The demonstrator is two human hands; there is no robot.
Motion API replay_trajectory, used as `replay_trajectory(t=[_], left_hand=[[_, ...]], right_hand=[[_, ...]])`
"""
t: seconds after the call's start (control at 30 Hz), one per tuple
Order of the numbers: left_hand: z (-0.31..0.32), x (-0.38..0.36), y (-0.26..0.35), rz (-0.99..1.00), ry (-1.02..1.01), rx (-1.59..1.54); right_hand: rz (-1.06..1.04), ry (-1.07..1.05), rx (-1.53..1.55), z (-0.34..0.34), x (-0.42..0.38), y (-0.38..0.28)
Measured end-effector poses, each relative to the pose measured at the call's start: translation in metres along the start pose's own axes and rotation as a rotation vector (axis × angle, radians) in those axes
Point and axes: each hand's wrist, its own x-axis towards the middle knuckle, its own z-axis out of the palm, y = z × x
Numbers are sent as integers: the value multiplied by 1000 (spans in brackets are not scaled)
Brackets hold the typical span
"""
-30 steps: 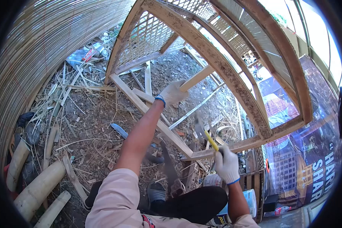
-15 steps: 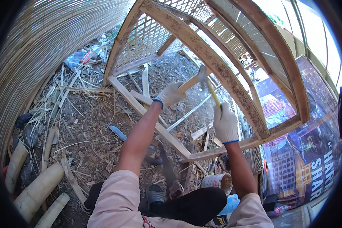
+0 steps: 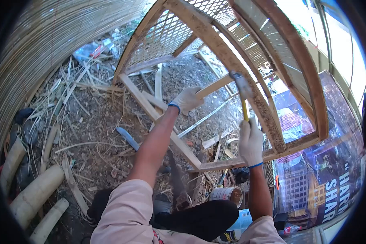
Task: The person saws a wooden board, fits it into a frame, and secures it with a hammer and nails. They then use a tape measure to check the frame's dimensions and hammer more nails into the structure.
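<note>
A white work glove covers my left hand [image 3: 187, 100], closed around one end of a short wooden slat [image 3: 216, 86]. The slat's far end reaches up to the curved wooden rail of a lattice-sided frame [image 3: 254, 95]. My right hand [image 3: 251, 142], also gloved, grips a hammer [image 3: 245, 107] by its yellow handle. The hammer's metal head is close to the slat's far end and overlaps the rail in this view. Below my left hand, the frame's lower bar [image 3: 177, 144] runs diagonally towards a corner near my knees.
A blue-handled tool [image 3: 127, 137] lies on dirt strewn with bamboo strips. Thick bamboo pieces [image 3: 38, 193] lie at the lower left, under a slatted bamboo wall [image 3: 49, 61]. A tin can [image 3: 227, 195] stands by my leg. On the right hangs a printed banner [image 3: 325, 175].
The hammer and my right hand have shifted right, with the hammer head moving from the slat's end to over the rail. My left hand still holds the slat. The whole view has shifted slightly.
</note>
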Motion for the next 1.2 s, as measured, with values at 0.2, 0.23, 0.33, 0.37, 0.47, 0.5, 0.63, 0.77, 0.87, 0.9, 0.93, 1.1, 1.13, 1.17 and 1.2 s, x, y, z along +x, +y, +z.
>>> replay_trajectory(t=[0.2, 0.23, 0.33, 0.37, 0.47, 0.5, 0.63, 0.77, 0.87, 0.9, 0.93, 1.1, 1.13, 1.17, 1.2], left_hand=[[75, -63, 31, -177, 983, 219], [96, -77, 34, -222, 1054, 87], [164, -136, 34, -426, 902, -134], [185, -156, 33, -496, 816, -158], [219, -193, 30, -688, 439, -223], [223, -201, 31, -728, 325, -231], [206, -208, 35, -765, 171, -212], [202, -199, 30, -765, 247, -254], [199, -197, 28, -775, 288, -294], [196, -198, 25, -787, 289, -296], [191, -195, 22, -796, 297, -301], [196, -197, 13, -825, 314, -286], [197, -198, 12, -825, 318, -279], [197, -199, 13, -838, 321, -281], [196, -200, 14, -850, 323, -279]], right_hand=[[210, -371, 342, -41, 23, -63], [111, -422, 363, -36, 29, -74], [-34, -637, 147, -4, 48, -112], [-34, -711, 37, 17, 56, -115], [-118, -923, -307, 85, 74, -117], [-254, -936, -451, 111, 80, -107], [-415, -792, -402, 185, 92, -90], [-566, -620, -319, 216, 90, -75], [-589, -903, -651, 232, 111, -69], [-596, -972, -747, 236, 118, -77], [-608, -1037, -846, 236, 122, -90], [-451, -549, -365, 232, 90, -98], [-489, -726, -518, 235, 91, -92], [-526, -901, -671, 235, 94, -86], [-557, -1074, -822, 232, 95, -89]])
